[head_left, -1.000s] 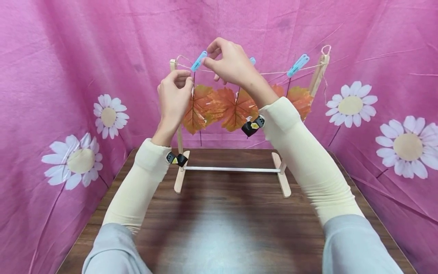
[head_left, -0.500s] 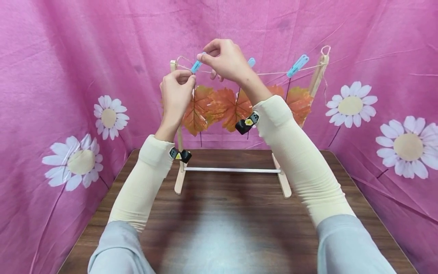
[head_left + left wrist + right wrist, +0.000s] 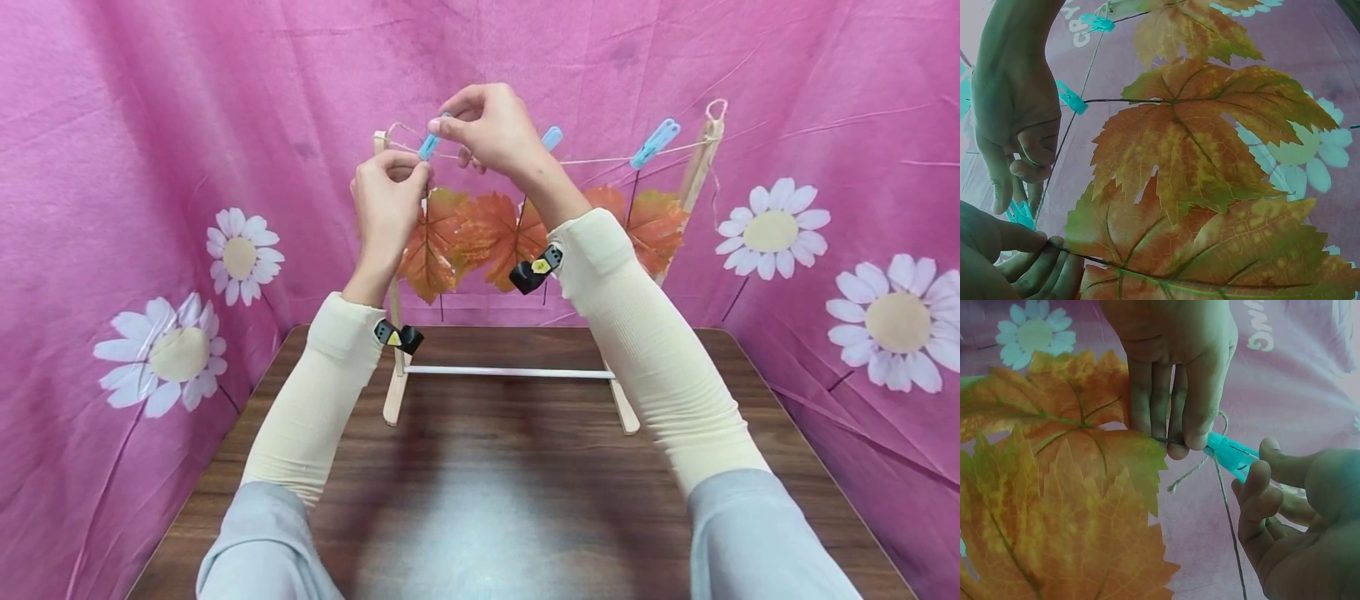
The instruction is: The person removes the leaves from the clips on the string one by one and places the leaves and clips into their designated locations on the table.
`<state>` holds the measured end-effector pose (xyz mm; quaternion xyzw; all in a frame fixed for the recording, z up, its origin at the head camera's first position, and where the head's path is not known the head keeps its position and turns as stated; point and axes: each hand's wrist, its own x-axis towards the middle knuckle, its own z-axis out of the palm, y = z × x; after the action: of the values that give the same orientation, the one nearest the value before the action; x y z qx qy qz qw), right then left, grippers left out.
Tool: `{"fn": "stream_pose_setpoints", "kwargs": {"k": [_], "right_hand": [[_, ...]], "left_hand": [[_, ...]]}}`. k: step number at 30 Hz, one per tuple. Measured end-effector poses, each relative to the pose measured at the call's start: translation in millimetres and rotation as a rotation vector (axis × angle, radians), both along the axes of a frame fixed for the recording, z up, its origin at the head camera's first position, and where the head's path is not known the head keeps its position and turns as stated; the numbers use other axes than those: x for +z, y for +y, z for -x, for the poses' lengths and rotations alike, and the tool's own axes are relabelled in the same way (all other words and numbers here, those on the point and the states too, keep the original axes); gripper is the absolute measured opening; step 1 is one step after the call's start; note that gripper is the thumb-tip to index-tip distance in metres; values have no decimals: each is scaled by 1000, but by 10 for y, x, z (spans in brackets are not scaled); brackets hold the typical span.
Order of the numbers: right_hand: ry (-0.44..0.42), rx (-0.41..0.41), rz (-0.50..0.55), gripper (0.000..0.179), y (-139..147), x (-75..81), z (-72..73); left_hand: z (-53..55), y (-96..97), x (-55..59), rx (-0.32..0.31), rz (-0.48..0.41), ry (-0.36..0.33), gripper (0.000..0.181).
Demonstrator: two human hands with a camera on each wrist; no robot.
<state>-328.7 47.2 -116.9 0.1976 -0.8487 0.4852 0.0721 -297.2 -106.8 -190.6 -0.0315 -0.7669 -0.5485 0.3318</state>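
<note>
At the left end of a stretched string (image 3: 592,160), my right hand (image 3: 498,133) pinches the handle end of a blue clothespin (image 3: 1232,455) between thumb and fingers. My left hand (image 3: 386,200) pinches the dark stem (image 3: 1094,258) of an orange-green maple leaf (image 3: 1166,262), right at the clothespin's nose. The stem's tip is hidden by the fingers. Beside it, more orange leaves (image 3: 506,233) hang by their stems from the string. Two further blue clothespins, a middle one (image 3: 552,137) and a right one (image 3: 656,143), grip the string.
The string runs between the left wooden post (image 3: 380,143) and the right wooden post (image 3: 701,162) of a stand. A white rod (image 3: 510,372) joins its feet on the brown wooden table (image 3: 480,500). Behind hangs a pink cloth (image 3: 315,67) printed with daisies.
My right hand has shifted slightly left, its thumb now over the clothespin's handle end. My left hand has edged right and closer to the clothespin's nose.
</note>
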Motion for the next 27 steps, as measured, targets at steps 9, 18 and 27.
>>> {"fn": "stream_pose_setpoints", "kwargs": {"k": [9,18,27], "right_hand": [[23,-35,58,26,8,-4,14],[69,-67,162,13,32,-8,20],[90,-57,187,16,65,10,-23]], "left_hand": [[23,6,5,-8,2,12,15],[22,4,-4,-29,-2,23,18],[10,-19,-1,-28,7,46,19]]}}
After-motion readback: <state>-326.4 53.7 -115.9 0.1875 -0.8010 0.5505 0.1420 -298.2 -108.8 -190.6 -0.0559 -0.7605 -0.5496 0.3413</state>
